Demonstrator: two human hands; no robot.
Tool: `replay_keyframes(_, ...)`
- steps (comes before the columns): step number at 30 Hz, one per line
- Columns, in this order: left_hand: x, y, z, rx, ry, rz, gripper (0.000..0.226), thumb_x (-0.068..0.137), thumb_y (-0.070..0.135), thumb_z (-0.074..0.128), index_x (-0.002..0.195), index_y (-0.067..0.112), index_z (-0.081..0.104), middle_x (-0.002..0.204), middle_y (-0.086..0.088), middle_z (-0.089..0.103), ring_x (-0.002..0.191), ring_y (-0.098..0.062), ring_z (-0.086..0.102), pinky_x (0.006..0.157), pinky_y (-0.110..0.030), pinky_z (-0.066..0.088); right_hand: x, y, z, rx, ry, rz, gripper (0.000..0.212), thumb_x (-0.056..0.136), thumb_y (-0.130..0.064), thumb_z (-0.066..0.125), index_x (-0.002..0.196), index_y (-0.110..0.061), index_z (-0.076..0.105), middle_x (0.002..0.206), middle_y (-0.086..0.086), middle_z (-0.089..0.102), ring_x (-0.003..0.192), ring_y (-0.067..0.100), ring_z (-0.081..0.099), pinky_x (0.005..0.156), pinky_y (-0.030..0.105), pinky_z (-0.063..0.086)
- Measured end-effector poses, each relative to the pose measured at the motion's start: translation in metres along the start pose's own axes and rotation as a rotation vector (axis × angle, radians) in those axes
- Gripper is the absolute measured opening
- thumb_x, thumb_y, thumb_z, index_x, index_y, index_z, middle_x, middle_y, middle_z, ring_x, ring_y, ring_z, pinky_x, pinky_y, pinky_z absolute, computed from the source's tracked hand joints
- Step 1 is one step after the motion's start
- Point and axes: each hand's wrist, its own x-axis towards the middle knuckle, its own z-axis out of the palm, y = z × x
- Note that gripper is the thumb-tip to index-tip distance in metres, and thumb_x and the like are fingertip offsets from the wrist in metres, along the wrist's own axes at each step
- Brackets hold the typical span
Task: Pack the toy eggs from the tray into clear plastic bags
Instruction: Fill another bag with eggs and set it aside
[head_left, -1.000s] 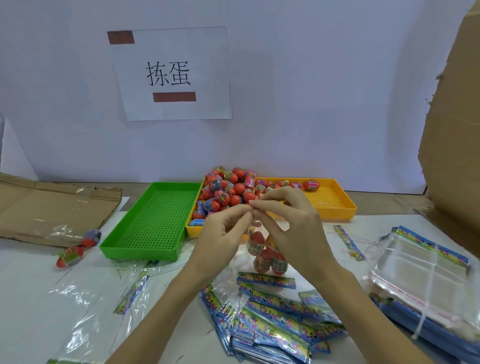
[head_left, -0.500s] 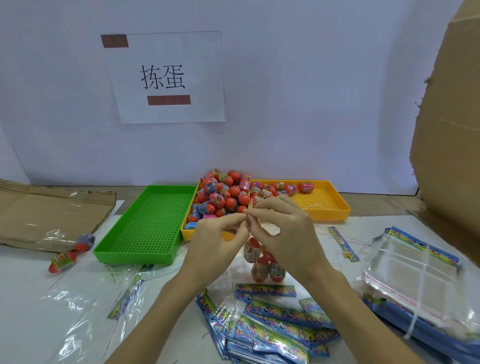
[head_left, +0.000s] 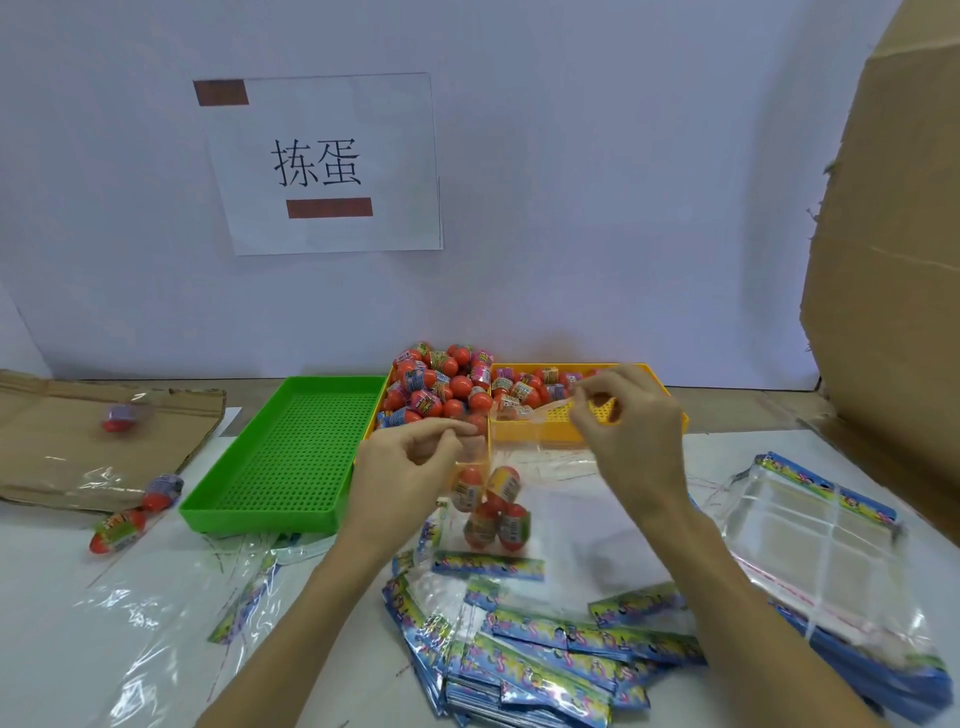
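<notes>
Left hand (head_left: 410, 462) pinches the top edge of a clear plastic bag (head_left: 488, 499) w/ approx four toy eggs (head_left: 496, 506) hanging inside, held above the tabletop (head_left: 62, 649) just in front of the trays. Right hand (head_left: 623, 421) pinches a thin clear strip (head_left: 524, 413) off the bag's mouth, prob. the seal liner, so this bag looks filled and at the closing step.

Plenty left: yellow tray (head_left: 670, 415) has a big heap of eggs (head_left: 441, 384) at its left end, green tray (head_left: 280, 457) holds none. A stack of unused bags (head_left: 810, 545) lies right, header-card bags (head_left: 540, 654) near the bottom.

Hard to tell: exact egg count in bag, strip's far end, whether loose eggs (head_left: 130, 514) at left are bagged.
</notes>
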Motion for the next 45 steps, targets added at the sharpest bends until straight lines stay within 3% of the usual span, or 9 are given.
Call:
replay_keyframes(2, 0.003, 0.0, -0.004, -0.105, 0.044, -0.086, 0.024, 0.103, 0.008, 0.062, 0.1, 0.02, 0.083, 0.085, 0.004, 0.082, 0.075, -0.012, 0.076, 0.067, -0.041, 0.064, 0.005, 0.018, -0.009, -0.047, 0.011, 0.129, 0.007, 0.091, -0.002, 0.072, 0.086, -0.006, 0.075, 0.087, 0.004, 0.067, 0.079, 0.02, 0.061, 0.074, 0.022, 0.044)
replay_keyframes(6, 0.005, -0.001, -0.005, -0.239, 0.105, -0.153, 0.027, 0.106, 0.005, 0.057, 0.099, 0.015, 0.081, 0.09, 0.001, 0.082, 0.079, -0.007, 0.077, 0.063, -0.017, 0.058, 0.005, 0.033, -0.01, -0.151, -0.107, 0.286, 0.013, 0.098, -0.013, 0.068, 0.095, -0.007, 0.08, 0.093, 0.009, 0.074, 0.077, 0.018, 0.06, 0.075, 0.024, 0.04)
replay_keyframes(10, 0.005, -0.001, -0.005, -0.335, 0.086, -0.171, 0.024, 0.106, 0.007, 0.057, 0.103, 0.011, 0.081, 0.092, -0.004, 0.082, 0.087, -0.014, 0.079, 0.061, -0.018, 0.059, -0.001, 0.031, -0.003, -0.149, -0.391, 0.337, 0.046, 0.101, -0.033, 0.066, 0.066, -0.003, 0.073, 0.061, 0.012, 0.067, 0.06, 0.027, 0.059, 0.061, 0.032, 0.043)
replay_keyframes(14, 0.004, 0.001, -0.004, -0.369, 0.063, -0.164, 0.022, 0.106, 0.008, 0.058, 0.103, 0.009, 0.081, 0.092, -0.006, 0.082, 0.087, -0.015, 0.079, 0.064, -0.017, 0.059, -0.005, 0.027, 0.002, -0.14, -0.436, 0.32, 0.011, 0.095, -0.024, 0.075, 0.095, -0.014, 0.078, 0.076, 0.002, 0.071, 0.066, 0.01, 0.059, 0.061, 0.021, 0.042)
replay_keyframes(20, 0.003, 0.002, -0.003, -0.375, 0.057, -0.166, 0.022, 0.106, 0.008, 0.058, 0.105, 0.01, 0.08, 0.092, -0.006, 0.082, 0.085, -0.012, 0.078, 0.066, -0.016, 0.059, -0.008, 0.022, 0.009, -0.119, -0.48, 0.282, 0.026, 0.101, -0.024, 0.067, 0.079, -0.014, 0.079, 0.069, -0.005, 0.07, 0.061, 0.006, 0.058, 0.066, 0.025, 0.044)
replay_keyframes(26, 0.002, 0.001, -0.003, -0.354, 0.053, -0.167, 0.024, 0.107, 0.01, 0.057, 0.105, 0.015, 0.08, 0.092, -0.003, 0.082, 0.083, -0.01, 0.078, 0.063, -0.017, 0.059, -0.012, 0.008, 0.011, 0.093, -0.426, 0.248, 0.018, 0.102, -0.013, 0.063, 0.117, -0.016, 0.073, 0.074, -0.006, 0.073, 0.059, 0.004, 0.07, 0.05, 0.014, 0.051)
replay_keyframes(32, 0.003, 0.0, -0.003, -0.381, 0.048, -0.176, 0.022, 0.107, 0.012, 0.058, 0.107, 0.014, 0.08, 0.093, -0.005, 0.082, 0.084, -0.014, 0.079, 0.06, -0.02, 0.06, -0.015, -0.019, 0.014, 0.435, -0.538, 0.335, 0.016, 0.091, -0.041, 0.075, 0.1, -0.028, 0.079, 0.086, -0.014, 0.076, 0.082, 0.001, 0.07, 0.065, 0.017, 0.055)
replay_keyframes(38, 0.007, 0.0, -0.004, -0.396, -0.057, -0.242, 0.043, 0.11, 0.042, 0.047, 0.116, 0.014, 0.078, 0.103, -0.002, 0.082, 0.091, -0.01, 0.076, 0.065, -0.021, 0.059, -0.019, -0.022, 0.014, 0.487, -0.501, 0.391, 0.004, 0.09, -0.021, 0.081, 0.088, -0.018, 0.082, 0.077, -0.004, 0.077, 0.074, 0.013, 0.072, 0.064, 0.022, 0.058)
replay_keyframes(45, 0.007, -0.01, -0.009, -0.492, -0.164, -0.286, 0.029, 0.096, 0.008, 0.071, 0.125, 0.007, 0.071, 0.112, -0.012, 0.08, 0.101, -0.023, 0.078, 0.071, -0.039, 0.067, -0.015, -0.018, 0.006, 0.638, -0.534, 0.595, 0.01, 0.087, -0.025, 0.082, 0.089, -0.016, 0.08, 0.082, 0.001, 0.078, 0.078, 0.015, 0.074, 0.064, 0.019, 0.056)
